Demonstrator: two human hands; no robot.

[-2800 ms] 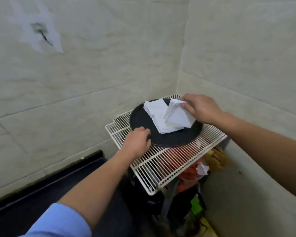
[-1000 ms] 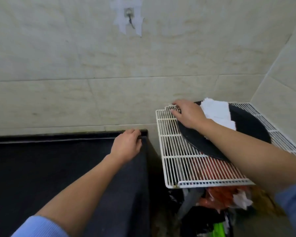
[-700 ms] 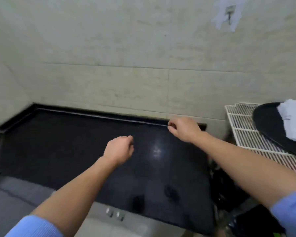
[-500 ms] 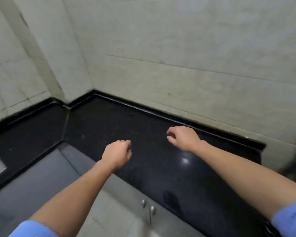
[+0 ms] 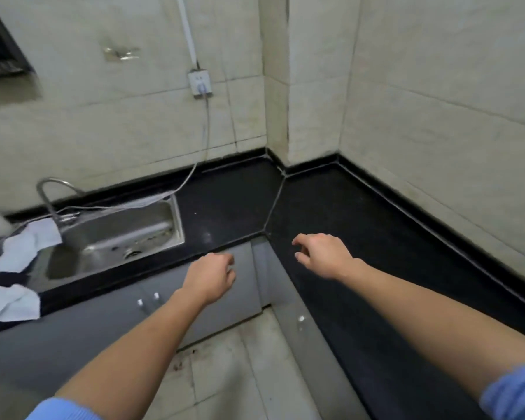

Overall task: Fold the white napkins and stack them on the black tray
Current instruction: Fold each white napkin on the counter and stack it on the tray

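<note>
White and crumpled, the napkins [image 5: 25, 247] are seen at the far left, draped unfolded beside the steel sink [image 5: 119, 228] on the black counter [image 5: 346, 213]. Nothing is held by the left hand [image 5: 209, 275] or the right hand [image 5: 323, 256]; the fingers of both are loosely curled.

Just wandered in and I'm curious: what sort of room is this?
Probably a small kitchen: a steel sink with a curved tap, set in a black L-shaped countertop over grey cabinet doors.

Sleeves [image 5: 515, 392] light blue; forearms [image 5: 422, 322] bare below them.
</note>
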